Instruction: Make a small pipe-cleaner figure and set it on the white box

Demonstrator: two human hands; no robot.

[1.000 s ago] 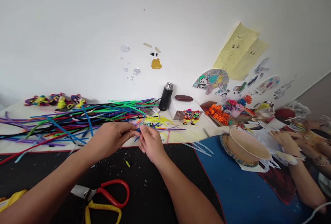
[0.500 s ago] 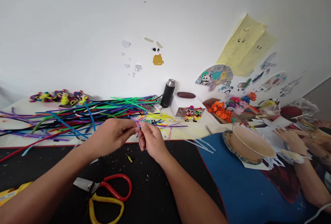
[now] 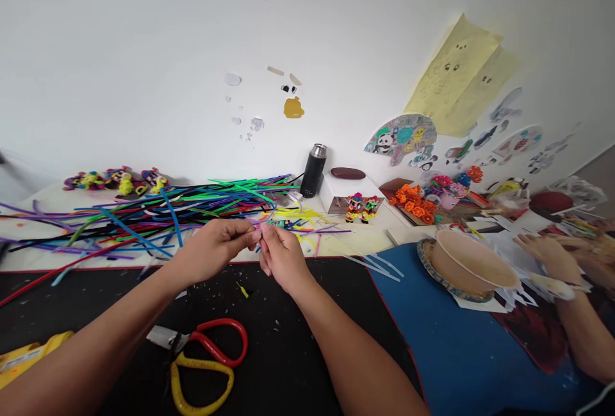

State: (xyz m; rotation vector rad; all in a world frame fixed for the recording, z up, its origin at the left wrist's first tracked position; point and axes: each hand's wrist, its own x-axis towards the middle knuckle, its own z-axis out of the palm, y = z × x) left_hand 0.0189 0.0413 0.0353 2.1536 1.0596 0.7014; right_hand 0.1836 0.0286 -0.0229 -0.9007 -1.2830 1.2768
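Note:
Over the far edge of the black mat (image 3: 269, 365), my left hand (image 3: 211, 252) and my right hand (image 3: 287, 261) meet fingertip to fingertip. Both are closed in a pinch around something tiny, mostly covered by the fingers; a bluish bit shows below them. What it is I cannot make out. Behind the hands lies a long heap of coloured pipe cleaners (image 3: 192, 209). Nearer to me on the mat rest scissors (image 3: 181, 343) with one red and one yellow handle. A small yellow scrap (image 3: 243, 290) lies just below the hands.
A black thermos (image 3: 313, 172) stands by a white box (image 3: 331, 193), with two small figures (image 3: 362, 208) in front. More figures (image 3: 125, 182) sit back left. On the right, a bowl (image 3: 473, 265) rests on the blue mat (image 3: 432, 339), near another person's hand (image 3: 550, 259).
The view has shifted slightly, so the table things sit a little further right. Both hands remain pinched together at nearly the same spot, with the right fingers slightly re-posed.

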